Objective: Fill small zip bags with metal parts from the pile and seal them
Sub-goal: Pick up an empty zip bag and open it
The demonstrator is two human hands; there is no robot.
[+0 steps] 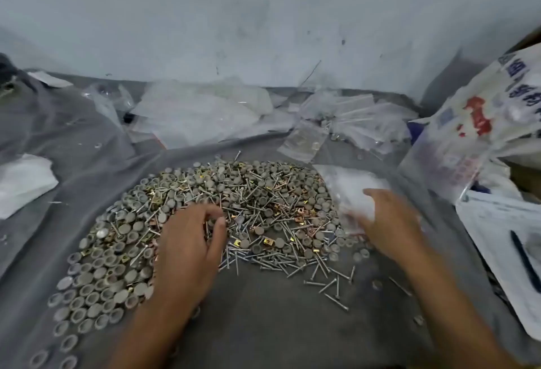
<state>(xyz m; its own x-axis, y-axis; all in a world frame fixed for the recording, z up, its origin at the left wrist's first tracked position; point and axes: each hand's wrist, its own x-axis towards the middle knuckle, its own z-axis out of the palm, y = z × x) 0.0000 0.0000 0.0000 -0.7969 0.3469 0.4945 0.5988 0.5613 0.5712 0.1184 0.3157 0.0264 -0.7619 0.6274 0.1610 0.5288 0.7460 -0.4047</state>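
A wide pile of metal parts (205,213) covers the grey cloth: round grey caps, thin screws and small gold and copper clips. My left hand (187,248) rests on the pile's middle, fingers curled and thumb meeting fingertips as if pinching small parts; what it pinches is hidden. My right hand (392,222) is blurred at the pile's right edge, against a stack of clear small zip bags (351,190). Whether it holds a bag cannot be made out.
More clear zip bags (345,122) and plastic sheets (199,111) lie along the wall at the back. Printed white sacks (474,131) crowd the right side. A white cloth (23,184) lies at the left. Loose screws (330,283) are scattered in front of the pile.
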